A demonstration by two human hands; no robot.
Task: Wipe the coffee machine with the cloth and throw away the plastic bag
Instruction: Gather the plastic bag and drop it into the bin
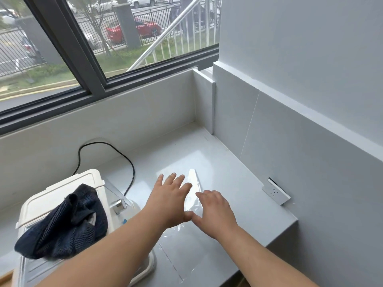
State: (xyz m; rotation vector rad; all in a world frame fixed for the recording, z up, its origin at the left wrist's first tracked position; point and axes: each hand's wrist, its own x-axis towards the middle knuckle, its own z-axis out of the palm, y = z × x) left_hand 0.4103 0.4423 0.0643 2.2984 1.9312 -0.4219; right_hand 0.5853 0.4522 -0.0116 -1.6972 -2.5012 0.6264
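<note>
Splayed left hand (pixel 172 200), right hand (pixel 215 212), over plastic bag (pixel 193 204)

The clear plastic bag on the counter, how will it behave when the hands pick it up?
The plastic bag looks thin and transparent with creases, so probably floppy and very light. It lies flat on the glossy counter, so it may slide or cling; pinching an edge seems easier.

The clear bag (pixel 186 251) is hard to trace: its edges fade into the glossy desk (pixel 238 168), and the hands (pixel 192 204) cover its middle. The left forearm hides the coffee machine's (pixel 62 195) front; the picture's lower left edge cuts its base. The cloth (pixel 64 222) masks its top. The cord's (pixel 116 150) lower end vanishes behind the machine.
</note>
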